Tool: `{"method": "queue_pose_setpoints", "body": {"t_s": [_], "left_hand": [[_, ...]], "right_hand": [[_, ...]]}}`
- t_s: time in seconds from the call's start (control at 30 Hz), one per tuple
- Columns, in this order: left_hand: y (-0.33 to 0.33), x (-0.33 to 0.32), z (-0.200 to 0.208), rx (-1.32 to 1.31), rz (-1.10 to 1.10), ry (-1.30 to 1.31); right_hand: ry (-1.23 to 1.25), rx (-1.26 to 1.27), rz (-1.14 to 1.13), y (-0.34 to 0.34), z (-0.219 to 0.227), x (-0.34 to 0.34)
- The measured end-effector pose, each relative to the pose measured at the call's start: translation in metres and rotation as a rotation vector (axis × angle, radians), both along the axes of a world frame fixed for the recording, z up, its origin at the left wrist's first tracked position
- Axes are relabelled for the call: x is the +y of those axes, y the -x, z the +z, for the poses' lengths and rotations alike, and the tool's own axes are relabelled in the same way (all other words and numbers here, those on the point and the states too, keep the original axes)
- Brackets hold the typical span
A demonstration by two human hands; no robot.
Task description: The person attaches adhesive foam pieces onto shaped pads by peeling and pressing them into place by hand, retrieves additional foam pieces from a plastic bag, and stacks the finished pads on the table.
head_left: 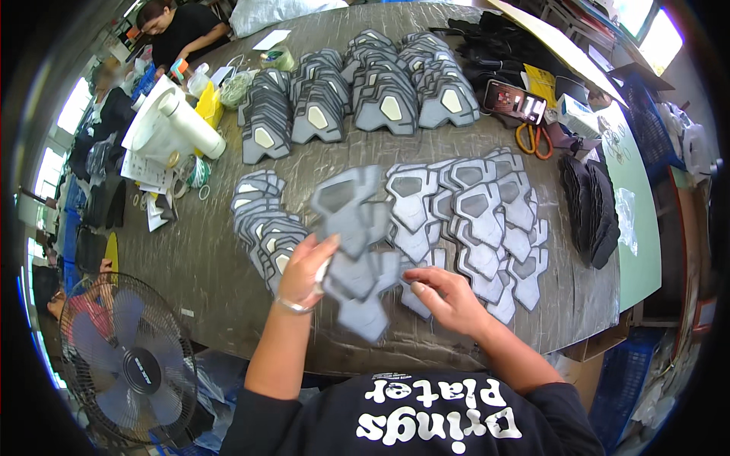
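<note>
My left hand (303,267) is closed, with a whitish piece (322,275) showing at its palm, mostly hidden by the fingers. Its fingertips overlap the edge of a blurred grey moulded pad (346,194), which has a darker recess near its top. More blurred grey pads (363,315) overlap below it, close to my left hand. My right hand (449,298) is pinched near the edge of the pads in the middle; whatever lies between its fingertips is too small to tell. To its right, light grey pads (479,213) lie in overlapping rows.
Stacked pads with cream inserts (389,108) line the far table; a smaller row (262,220) lies left. Orange-handled scissors (534,140), a phone (515,102) and black pieces (589,209) are right. A white roll (190,125) and fan (129,357) stand left. A co-worker (186,34) sits at far left.
</note>
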State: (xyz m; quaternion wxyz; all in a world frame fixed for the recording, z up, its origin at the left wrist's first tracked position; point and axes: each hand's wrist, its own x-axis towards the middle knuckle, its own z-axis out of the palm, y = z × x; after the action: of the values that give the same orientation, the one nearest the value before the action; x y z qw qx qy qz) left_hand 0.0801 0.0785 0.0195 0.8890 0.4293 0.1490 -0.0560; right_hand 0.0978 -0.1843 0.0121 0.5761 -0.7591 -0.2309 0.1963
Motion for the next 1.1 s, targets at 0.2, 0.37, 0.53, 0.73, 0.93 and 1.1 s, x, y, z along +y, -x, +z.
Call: {"method": "queue_pose_setpoints", "body": {"t_s": [0.2,0.37,0.53,0.73,0.93,1.1], "left_hand": [[0.141,0.051,-0.052,0.135,0.007,-0.27],[0.113,-0.01,-0.037,0.06,-0.016,-0.046],[0.13,-0.014,-0.032,0.028,-0.011,-0.115],[0.137,0.023,-0.035,0.018,0.229,-0.124],[0.126,0.017,-0.015,-0.016,0.262,-0.056],[0.104,0.007,-0.038,0.013,0.174,-0.019]], "right_hand": [[0.279,-0.724,0.01,0.038,-0.008,0.016],[0.255,0.343,0.003,0.054,0.002,0.007],[0.128,-0.361,0.018,0.075,-0.02,0.004],[0.562,-0.85,0.16,0.065,-0.024,0.027],[0.654,-0.839,0.121,0.008,-0.042,0.06],[0.785,-0.896,0.043,-0.023,-0.048,0.054]]}}
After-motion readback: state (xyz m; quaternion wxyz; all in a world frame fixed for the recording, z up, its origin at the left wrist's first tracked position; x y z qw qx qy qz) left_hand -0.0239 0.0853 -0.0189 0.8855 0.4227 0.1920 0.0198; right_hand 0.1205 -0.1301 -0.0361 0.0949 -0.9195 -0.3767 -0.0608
